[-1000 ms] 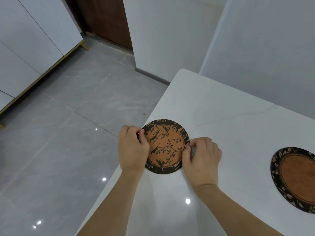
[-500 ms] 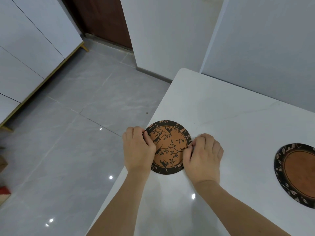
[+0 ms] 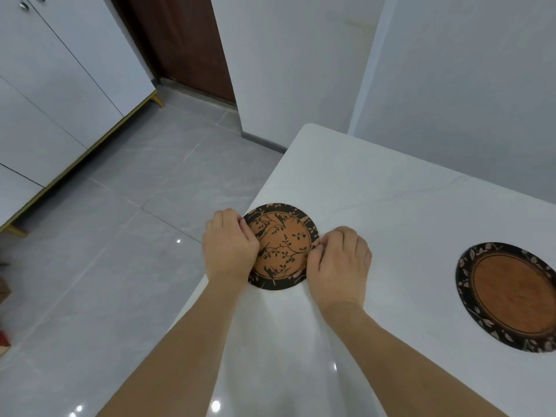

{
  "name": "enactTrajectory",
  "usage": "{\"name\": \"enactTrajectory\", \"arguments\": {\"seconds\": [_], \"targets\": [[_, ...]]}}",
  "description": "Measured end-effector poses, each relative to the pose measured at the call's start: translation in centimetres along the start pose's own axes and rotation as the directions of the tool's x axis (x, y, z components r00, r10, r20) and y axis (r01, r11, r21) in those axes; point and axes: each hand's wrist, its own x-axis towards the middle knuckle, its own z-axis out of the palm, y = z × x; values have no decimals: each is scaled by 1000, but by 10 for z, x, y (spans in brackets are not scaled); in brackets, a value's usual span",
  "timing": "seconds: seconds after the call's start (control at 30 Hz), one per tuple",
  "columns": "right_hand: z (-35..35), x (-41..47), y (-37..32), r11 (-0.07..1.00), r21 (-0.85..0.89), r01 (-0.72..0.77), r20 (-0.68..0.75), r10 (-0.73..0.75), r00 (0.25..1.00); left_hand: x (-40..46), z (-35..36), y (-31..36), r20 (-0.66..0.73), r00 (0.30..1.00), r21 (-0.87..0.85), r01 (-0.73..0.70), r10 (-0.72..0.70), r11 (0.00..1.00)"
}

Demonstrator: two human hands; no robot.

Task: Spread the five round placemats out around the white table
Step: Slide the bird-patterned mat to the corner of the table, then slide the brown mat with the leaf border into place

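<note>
Both hands had barely shifted since half a second before, staying pinched on the same mat while the view tipped up a little. On the white bench, the branch-patterned mat lay flat at the left edge, its left rim reaching right to that edge, some way short of the far left corner. At the mat's left rim the left hand had its grip closed, fingers curled over and thumb tucked on the dark border. At the right rim the right hand did the same, grip narrow, fingertips nipping the border. Whether more than one mat sat in that pile I could not tell. A second mat, with a plain brown centre and a leaf border, lay flat well to the right, partly cut off by the picture's edge, touched by neither hand. Grey floor tiles showed beyond the left edge
</note>
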Motion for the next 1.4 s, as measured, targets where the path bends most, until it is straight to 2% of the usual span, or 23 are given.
{"name": "enactTrajectory", "arguments": {"seconds": [0.1,0.17,0.27,0.37,0.47,0.57,0.63,0.8,1.2,1.4], "targets": [[-26,-13,21,995,99,2,-38,2,999,6,-14,14,64,998,308,-8,-13,951],[-46,-16,45,996,93,-2,-69,8,998,9,-19,25,33,999,401,4,-19,916],[-93,-13,100,1000,-6,-20,-142,19,990,-17,-13,77,-20,992,343,-112,126,933],[-131,-6,155,980,-78,-185,-179,169,969,-63,8,146,129,962,149,-260,242,954],[-156,-4,206,946,-130,-295,-192,268,944,-112,35,211,287,911,-16,-305,296,952],[-173,-2,253,940,-247,-236,-120,212,970,-150,60,262,372,865,-21,-354,336,935],[-177,-1,278,933,-316,-170,-70,155,985,-166,72,282,351,875,9,-361,335,933],[-166,-2,305,951,-265,-160,-113,135,984,-184,97,286,214,924,90,-341,316,936],[-164,-2,315,982,-164,-99,-104,82,991,-185,100,288,158,957,133,-263,241,956],[-168,-1,322,990,63,-129,-64,133,989,-185,98,289,174,946,61,-289,275,955]]}}
